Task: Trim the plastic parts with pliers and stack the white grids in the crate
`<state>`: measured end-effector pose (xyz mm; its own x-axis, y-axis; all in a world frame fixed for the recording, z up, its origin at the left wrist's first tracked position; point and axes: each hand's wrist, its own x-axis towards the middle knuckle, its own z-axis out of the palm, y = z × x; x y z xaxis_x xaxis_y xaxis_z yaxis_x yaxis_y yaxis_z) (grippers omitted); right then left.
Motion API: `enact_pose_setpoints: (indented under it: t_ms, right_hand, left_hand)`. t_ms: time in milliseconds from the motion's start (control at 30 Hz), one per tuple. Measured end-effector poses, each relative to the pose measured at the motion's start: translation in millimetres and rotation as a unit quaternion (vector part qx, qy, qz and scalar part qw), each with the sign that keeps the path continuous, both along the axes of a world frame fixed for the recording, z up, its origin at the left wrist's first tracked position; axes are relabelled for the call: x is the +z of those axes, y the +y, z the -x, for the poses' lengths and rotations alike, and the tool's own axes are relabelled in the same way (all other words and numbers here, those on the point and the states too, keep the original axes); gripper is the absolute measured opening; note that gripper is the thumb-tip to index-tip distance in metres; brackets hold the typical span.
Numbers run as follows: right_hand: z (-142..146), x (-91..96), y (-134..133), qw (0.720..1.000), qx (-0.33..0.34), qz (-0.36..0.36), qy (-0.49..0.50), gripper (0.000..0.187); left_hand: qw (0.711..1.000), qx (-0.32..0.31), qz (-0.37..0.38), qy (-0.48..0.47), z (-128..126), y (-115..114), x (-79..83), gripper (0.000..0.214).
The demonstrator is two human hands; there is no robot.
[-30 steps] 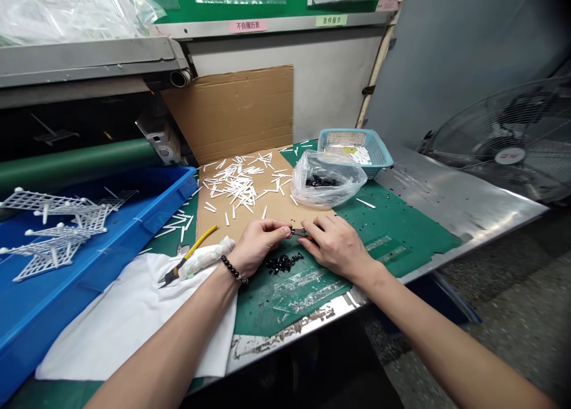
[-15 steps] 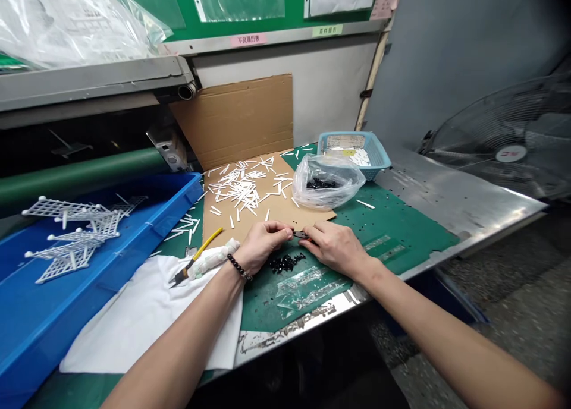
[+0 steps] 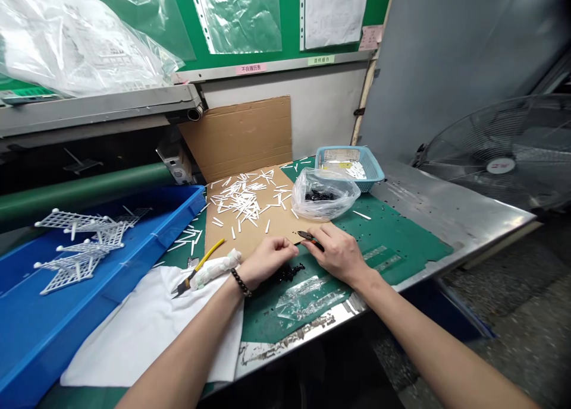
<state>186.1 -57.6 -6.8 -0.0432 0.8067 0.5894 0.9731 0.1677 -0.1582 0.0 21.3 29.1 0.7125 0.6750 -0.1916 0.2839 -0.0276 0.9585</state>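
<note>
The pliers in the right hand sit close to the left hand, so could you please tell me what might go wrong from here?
The pliers have their tips near the left hand, so a slip might nick it. The black pieces lie loose nearby, so a careless sweep could scatter them across the green mat.

2 pliers (image 3: 307, 236) (image 3: 209, 253) (1 yellow-handled), 2 hands (image 3: 267, 259) (image 3: 339, 251), 1 basket (image 3: 370, 183), 1 fan (image 3: 501, 165), 1 bracelet (image 3: 241, 283).

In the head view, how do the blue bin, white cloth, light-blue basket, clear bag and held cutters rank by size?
1. Blue bin
2. White cloth
3. Light-blue basket and clear bag: too alike to rank
4. Held cutters, partly hidden by the right hand
</note>
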Motion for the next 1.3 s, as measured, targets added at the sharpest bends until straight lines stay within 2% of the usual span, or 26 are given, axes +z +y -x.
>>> enact_pose_setpoints:
  t_ms: [67,133,200,267,367,433,500,600,667,867,1300]
  right_hand:
    - [0,-0.8,0,1.0,0.0,0.001,0.004,0.026]
    - [1,-1.4,1,1.0,0.0,0.001,0.006,0.025]
    - [1,-1.5,1,1.0,-0.001,-0.001,0.007,0.025]
    - [2,-1.1,0,1.0,-0.002,0.0,0.007,0.025]
    - [1,-0.3,0,1.0,-0.003,0.004,0.004,0.023]
    - [1,-0.4,0,1.0,-0.003,0.004,0.0,0.023]
    - [0,-0.8,0,1.0,-0.001,0.003,-0.004,0.024]
    - [1,-0.9,1,1.0,0.017,0.007,-0.012,0.025]
    - [1,-0.4,1,0.999,0.031,0.013,-0.016,0.023]
    - [1,0.5,0,0.998,0.05,0.023,-0.02,0.021]
    - [4,6.1,-1,0.996,0.046,0.051,-0.051,0.022]
  left_hand:
    - [0.986,-0.026,-0.138,0.089,-2,-5,-0.8,0.023]
    - [0.964,-0.052,-0.221,0.141,-4,-9,-0.5,0.023]
    - [0.95,-0.068,-0.258,0.161,-5,-11,0.5,0.021]
    - [0.948,-0.073,-0.264,0.164,-6,-12,1.2,0.018]
    - [0.966,-0.064,-0.206,0.142,-6,-10,0.7,0.017]
    - [0.987,-0.041,-0.12,0.096,-6,-7,-0.2,0.018]
    - [1.0,-0.014,0.002,0.027,-5,-3,-1.0,0.017]
    - [0.98,0.022,0.175,-0.088,-1,4,-1.6,0.02]
    - [0.961,0.04,0.234,-0.14,1,9,-2.6,0.02]
    - [0.95,0.059,0.253,-0.173,5,16,-9.5,0.02]
    - [0.959,0.076,0.22,-0.159,2,15,-14.3,0.029]
